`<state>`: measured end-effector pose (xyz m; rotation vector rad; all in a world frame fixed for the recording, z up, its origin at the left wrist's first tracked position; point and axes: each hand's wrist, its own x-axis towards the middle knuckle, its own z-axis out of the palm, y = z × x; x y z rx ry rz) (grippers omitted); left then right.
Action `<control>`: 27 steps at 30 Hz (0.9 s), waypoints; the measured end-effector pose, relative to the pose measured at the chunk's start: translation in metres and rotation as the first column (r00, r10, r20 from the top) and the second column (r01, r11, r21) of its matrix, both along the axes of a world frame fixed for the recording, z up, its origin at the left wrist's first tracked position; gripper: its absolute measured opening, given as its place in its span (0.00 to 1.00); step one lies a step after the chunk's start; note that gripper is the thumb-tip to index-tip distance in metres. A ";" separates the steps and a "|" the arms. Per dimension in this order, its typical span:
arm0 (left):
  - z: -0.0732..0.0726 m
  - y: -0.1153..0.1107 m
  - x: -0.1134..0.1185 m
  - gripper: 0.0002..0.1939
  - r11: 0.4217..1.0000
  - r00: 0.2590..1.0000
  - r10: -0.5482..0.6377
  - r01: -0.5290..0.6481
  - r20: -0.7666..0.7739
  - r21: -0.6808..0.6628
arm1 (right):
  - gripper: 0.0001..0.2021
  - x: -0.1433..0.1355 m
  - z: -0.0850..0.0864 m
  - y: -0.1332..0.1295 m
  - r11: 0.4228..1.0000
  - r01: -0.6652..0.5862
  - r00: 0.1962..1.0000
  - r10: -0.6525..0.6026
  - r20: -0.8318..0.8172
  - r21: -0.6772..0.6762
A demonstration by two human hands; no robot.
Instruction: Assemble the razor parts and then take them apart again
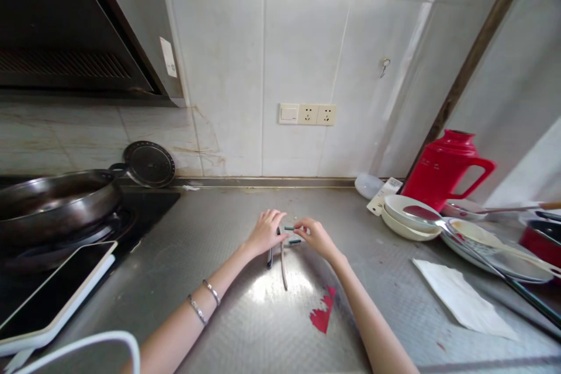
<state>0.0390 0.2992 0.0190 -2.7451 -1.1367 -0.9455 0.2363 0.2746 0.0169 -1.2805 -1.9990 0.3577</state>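
Holding sm. dk-grn stick (289, 228)

The scrap (323, 317) and flask (438, 170) are red, the sticks (295, 241) dark green, the napkin (464, 296) plain white.

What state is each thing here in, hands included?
Left hand: thumb apart from fingers, by the pale strip
Right hand: pinching a small green piece
Red scrap: ragged-edged
Pan: uncovered
White bowls: stacked
Device screen: dark
Sockets: nothing plugged in
Red jug: standing
White sheet: lying flat
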 end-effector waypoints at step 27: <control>-0.019 -0.006 0.025 0.25 0.978 0.976 0.021 -0.066 -0.219 -0.197 | 0.10 0.003 0.001 -0.006 0.983 0.139 0.929 -0.088 0.358 -0.118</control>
